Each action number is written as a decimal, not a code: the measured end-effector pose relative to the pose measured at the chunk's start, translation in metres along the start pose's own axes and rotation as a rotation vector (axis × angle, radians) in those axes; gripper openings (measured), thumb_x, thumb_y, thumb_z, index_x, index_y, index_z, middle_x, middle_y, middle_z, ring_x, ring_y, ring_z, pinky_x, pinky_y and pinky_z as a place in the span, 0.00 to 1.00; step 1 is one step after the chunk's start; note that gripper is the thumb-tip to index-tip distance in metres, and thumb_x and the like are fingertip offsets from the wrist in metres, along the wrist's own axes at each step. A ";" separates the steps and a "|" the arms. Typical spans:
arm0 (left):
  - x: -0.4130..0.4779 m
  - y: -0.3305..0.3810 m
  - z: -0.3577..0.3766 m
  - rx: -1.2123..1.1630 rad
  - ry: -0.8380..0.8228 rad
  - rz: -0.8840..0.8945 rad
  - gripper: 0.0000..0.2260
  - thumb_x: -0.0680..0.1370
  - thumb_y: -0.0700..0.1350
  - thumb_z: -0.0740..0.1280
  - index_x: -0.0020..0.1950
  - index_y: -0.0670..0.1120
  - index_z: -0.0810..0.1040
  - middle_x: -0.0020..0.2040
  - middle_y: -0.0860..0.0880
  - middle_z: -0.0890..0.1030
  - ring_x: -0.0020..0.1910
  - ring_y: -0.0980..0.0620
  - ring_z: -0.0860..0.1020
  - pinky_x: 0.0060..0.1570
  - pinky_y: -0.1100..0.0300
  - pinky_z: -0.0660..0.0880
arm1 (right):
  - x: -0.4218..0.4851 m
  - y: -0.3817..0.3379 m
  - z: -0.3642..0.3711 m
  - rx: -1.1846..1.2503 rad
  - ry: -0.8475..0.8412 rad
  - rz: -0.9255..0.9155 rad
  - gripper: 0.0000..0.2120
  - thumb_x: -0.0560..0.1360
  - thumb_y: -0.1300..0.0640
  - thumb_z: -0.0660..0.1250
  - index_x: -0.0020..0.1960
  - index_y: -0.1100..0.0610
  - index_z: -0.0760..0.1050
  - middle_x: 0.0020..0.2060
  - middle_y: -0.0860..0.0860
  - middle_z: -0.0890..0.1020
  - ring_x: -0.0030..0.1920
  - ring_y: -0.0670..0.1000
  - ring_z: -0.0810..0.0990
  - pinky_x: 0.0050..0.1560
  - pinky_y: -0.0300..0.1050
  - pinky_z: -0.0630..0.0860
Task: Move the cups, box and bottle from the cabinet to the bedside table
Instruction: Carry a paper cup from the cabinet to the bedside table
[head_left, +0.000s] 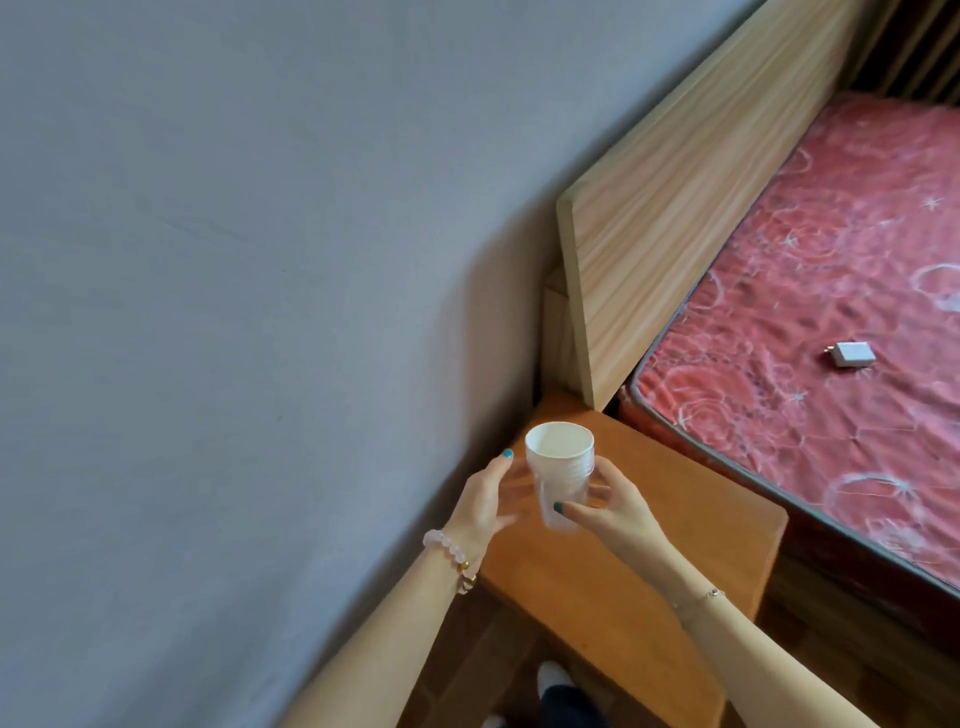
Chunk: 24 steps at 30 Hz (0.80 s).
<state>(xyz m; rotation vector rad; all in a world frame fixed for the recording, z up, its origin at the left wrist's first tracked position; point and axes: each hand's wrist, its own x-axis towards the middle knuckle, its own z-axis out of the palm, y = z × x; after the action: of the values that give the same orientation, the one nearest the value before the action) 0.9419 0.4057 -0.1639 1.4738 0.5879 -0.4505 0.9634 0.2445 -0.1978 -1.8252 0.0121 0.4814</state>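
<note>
A stack of white paper cups (560, 467), nested in a clear sleeve, is held upright above the orange wooden bedside table (691, 540). My right hand (608, 501) grips the stack from the right, fingers and thumb curled round its lower half. My left hand (488, 496) is just left of the stack with its fingers spread and blurred; whether it touches the cups is unclear. The box, the bottle and the cabinet are out of view.
A grey wall (234, 312) runs along the left. The bed's light wooden headboard (691, 208) rises behind the table, and a red patterned mattress (831, 312) with a small white charger (852, 355) lies to the right. My feet (556, 680) show at the bottom.
</note>
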 end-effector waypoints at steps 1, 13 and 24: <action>0.016 0.004 -0.003 -0.008 -0.010 -0.017 0.21 0.81 0.57 0.53 0.70 0.50 0.69 0.69 0.51 0.71 0.68 0.49 0.68 0.66 0.46 0.67 | 0.013 0.001 0.000 0.005 0.014 0.004 0.27 0.69 0.59 0.73 0.65 0.51 0.66 0.57 0.47 0.75 0.55 0.47 0.75 0.41 0.31 0.75; 0.151 0.007 -0.006 0.058 -0.195 -0.036 0.14 0.82 0.51 0.52 0.58 0.53 0.76 0.57 0.53 0.78 0.56 0.54 0.76 0.57 0.54 0.71 | 0.119 0.064 0.013 0.091 0.229 0.087 0.28 0.68 0.61 0.74 0.64 0.52 0.67 0.58 0.48 0.76 0.56 0.47 0.75 0.48 0.38 0.78; 0.199 -0.045 -0.030 0.381 -0.126 0.101 0.13 0.82 0.49 0.54 0.63 0.53 0.72 0.62 0.55 0.75 0.61 0.56 0.74 0.57 0.66 0.72 | 0.189 0.129 0.017 -0.014 0.473 0.077 0.28 0.66 0.57 0.76 0.62 0.53 0.67 0.56 0.47 0.75 0.55 0.47 0.74 0.45 0.32 0.71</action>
<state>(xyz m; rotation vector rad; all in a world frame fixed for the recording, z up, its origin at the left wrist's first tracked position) 1.0666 0.4468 -0.3224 1.8130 0.3359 -0.5940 1.0989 0.2640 -0.3825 -1.9196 0.4031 0.0933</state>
